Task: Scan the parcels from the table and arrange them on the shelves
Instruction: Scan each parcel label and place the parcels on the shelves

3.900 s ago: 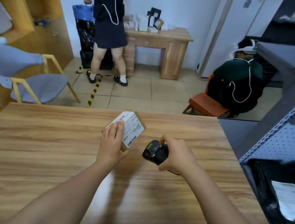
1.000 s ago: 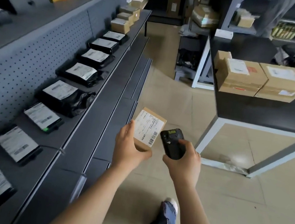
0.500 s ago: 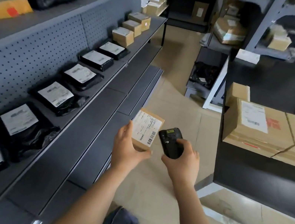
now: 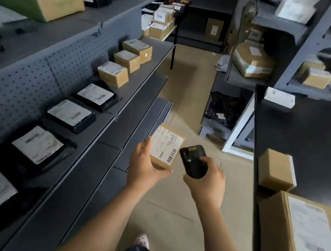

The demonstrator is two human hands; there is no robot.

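Left hand (image 4: 144, 165) grips the small cardboard parcel (image 4: 164, 150) from its left side, with the thumb across the near lower edge and the fingers curled up the left side. This hold turns the shipping label (image 4: 162, 144) upward and leaves its barcode (image 4: 172, 159) uncovered. Right hand (image 4: 205, 180) is wrapped round the handheld barcode scanner (image 4: 193, 161), fingers curled about the body and one digit resting on its upper face. The scanner sits just beside the right edge of the parcel; contact between the two cannot be confirmed. Both items are carried in the air above the floor (image 4: 171, 203), in the aisle between the grey shelving unit (image 4: 24, 84) on the person's left and the black table (image 4: 311, 138) on the right. The parcel is therefore on neither a table nor a shelf. On the middle shelf (image 4: 148, 65), black poly mailers (image 4: 69, 116) lie flat in a row, labels up, and small cartons (image 4: 114, 73) follow further along. This layout suggests grouping by type, so the probable destination is a bare stretch near those cartons. Whether the barcode has been read cannot be determined. Label-up orientation should be preserved at placement, matching the items already stored.
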